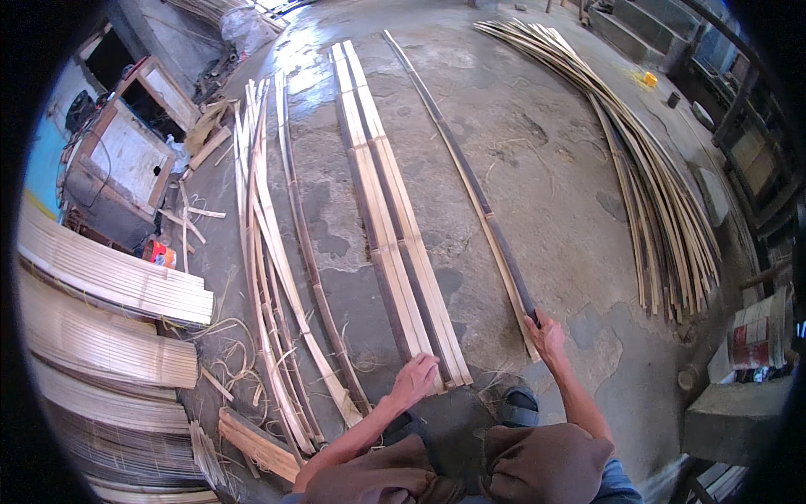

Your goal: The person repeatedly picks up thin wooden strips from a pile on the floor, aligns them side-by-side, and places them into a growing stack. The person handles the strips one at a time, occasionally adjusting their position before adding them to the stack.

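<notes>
In the head view, the person crouches on a stained concrete floor (pixel 546 168), knees at the lower edge. The right hand (pixel 546 334) has its fingers closed around the near end of a long dark bamboo strip (pixel 470 185), which lies flat on the floor together with a paler strip pressed against its side. Its long axis runs away from the person, from the hand at the lower right up to the far left-centre, curving slightly in the lens.

The left hand (pixel 415 378) rests, fingers curled downward, on the near end of a flat bundle of pale split slats (pixel 390 218); whether it actually grips one cannot be told. These slats lie parallel to the held strip, a bare lane of floor between them.

Left of that bundle lies a looser spread of thin pale strips (pixel 264 252), also pointing away. Well apart on the right, a thick curved heap of strips (pixel 655 193) fans along the floor. Stacks of finished woven mats (pixel 109 277) fill the left edge, a wooden box-like frame (pixel 126 160) behind them. A striped bucket (pixel 760 332) sits on a ledge at the right.
</notes>
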{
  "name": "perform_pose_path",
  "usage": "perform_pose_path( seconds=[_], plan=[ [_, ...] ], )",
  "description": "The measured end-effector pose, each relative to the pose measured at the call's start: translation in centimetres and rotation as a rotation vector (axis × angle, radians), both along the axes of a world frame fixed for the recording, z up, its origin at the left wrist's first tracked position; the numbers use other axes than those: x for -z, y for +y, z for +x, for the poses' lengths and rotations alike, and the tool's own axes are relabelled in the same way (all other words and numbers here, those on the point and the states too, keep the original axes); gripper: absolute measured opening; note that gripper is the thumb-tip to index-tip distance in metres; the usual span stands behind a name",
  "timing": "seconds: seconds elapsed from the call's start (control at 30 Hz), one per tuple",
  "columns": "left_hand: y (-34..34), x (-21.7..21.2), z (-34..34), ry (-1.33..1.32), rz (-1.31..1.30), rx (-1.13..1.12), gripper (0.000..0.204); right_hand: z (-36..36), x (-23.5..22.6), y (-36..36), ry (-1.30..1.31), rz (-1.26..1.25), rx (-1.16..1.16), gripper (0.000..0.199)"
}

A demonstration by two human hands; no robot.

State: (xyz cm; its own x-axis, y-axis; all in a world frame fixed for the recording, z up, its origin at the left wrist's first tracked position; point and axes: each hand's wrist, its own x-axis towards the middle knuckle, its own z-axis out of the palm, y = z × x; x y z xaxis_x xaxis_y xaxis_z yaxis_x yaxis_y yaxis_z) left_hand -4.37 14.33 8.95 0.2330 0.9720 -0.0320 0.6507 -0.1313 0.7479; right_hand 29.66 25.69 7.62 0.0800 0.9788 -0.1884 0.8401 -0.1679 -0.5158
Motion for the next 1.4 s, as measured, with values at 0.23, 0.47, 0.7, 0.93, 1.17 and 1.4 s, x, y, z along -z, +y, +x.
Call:
perform_pose_path(
  seconds=[0.23, 0.47, 0.7, 0.93, 1.17, 1.4],
  plan=[
    [3.3, 1.8, 4.2, 0.379, 0.183, -0.079, 0.061, 0.9, -0.3, 1.5, -0.066, -0.005, -0.1, 0.043],
    [3.3, 3.9, 4.0, 0.548, 0.202, -0.043, 0.068, 0.2, -1.6, 1.2, 0.059, 0.006, -0.012, 0.046],
    [3.3, 3.5, 4.1, 0.549, 0.221, -0.058, 0.068, 0.9, -0.4, 1.9, -0.184, 0.039, -0.204, 0.042],
    [3.2, 3.2, 3.9, 0.54, 0.248, -0.082, 0.066, 0.2, -0.8, 1.3, -0.141, 0.065, -0.178, 0.034],
    [2.8, 2.8, 3.7, 0.576, 0.264, -0.055, 0.063, -1.6, -2.7, -0.1, -0.013, 0.137, 0.044, 0.031],
    [3.1, 2.4, 3.9, 0.508, 0.24, -0.05, 0.06, -6.0, -1.9, -2.7, 0.255, 0.09, 0.061, 0.04]
  ],
)
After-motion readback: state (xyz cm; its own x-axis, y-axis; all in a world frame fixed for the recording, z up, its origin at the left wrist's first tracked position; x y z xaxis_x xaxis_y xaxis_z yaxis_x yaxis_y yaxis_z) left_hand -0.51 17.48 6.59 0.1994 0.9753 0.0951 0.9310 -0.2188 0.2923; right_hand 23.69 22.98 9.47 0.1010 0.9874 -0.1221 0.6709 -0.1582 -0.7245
